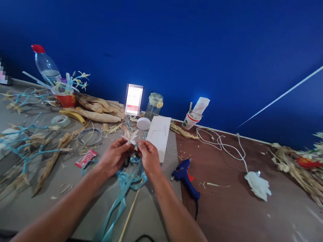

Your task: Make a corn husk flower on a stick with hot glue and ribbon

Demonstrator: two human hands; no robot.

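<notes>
Lettering (86, 157) on red wrapper (85, 159) illegible, left hand (115, 153) tight on flower (129, 136), right hand (149, 157), grip unclear

Body of the person, as seen from the head: two hands and two forearms, all bare. The left hand (114, 155), on the left, joins a narrow wrist; the left forearm (70, 200) broadens from there toward the near edge, where the view cuts it off. The right hand (150, 159) and right forearm (179, 216), on the right, show the same tapering shape, with smooth outlines. At the far ends, the fingernails are too small to make out.
</notes>
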